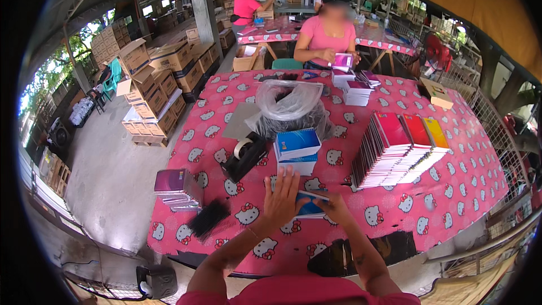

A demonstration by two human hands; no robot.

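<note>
A small blue-covered notebook [309,208] lies on the table close in front of me. My left hand [280,199] rests against its left side, fingers stretched out toward the far side. At its right edge my right hand [334,208] is closed, with the fingers gripping the notebook. Just beyond my fingers stands a stack of blue notebooks [298,143]. A black tape dispenser [244,161] sits left of that stack. Farther left are a pile of purple spiral notebooks [170,182] and a bundle of black binding wires [209,218].
Tall rows of red and yellow notebooks [389,130] stand to the right. Behind the blue stack lie a clear plastic bag [289,101] with black contents and a grey board [239,120]. A co-worker [327,36] across the pink table [451,203] handles purple notebooks. Cartons [149,99] stand left.
</note>
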